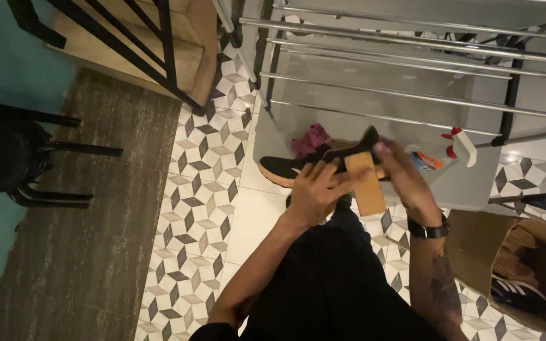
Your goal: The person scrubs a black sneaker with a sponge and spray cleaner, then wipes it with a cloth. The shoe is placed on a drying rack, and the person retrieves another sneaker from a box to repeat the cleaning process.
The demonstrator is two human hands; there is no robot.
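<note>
Mid-frame: left hand (314,189) grips black shoe (285,165), right hand (399,173) pinches tan brush block (366,183) against it — looks mid-scrub; next stroke needs steady shoe, firm pressure.

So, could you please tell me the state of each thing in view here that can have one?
Left hand: gripping the black shoe.
Right hand: holding the tan block against the shoe.
Black shoe: held up, on its side.
Tan block: held, pressed on the shoe.
Spray bottle: lying down.
Cardboard box: open, shoes inside.
Pink cloth: crumpled.
</note>
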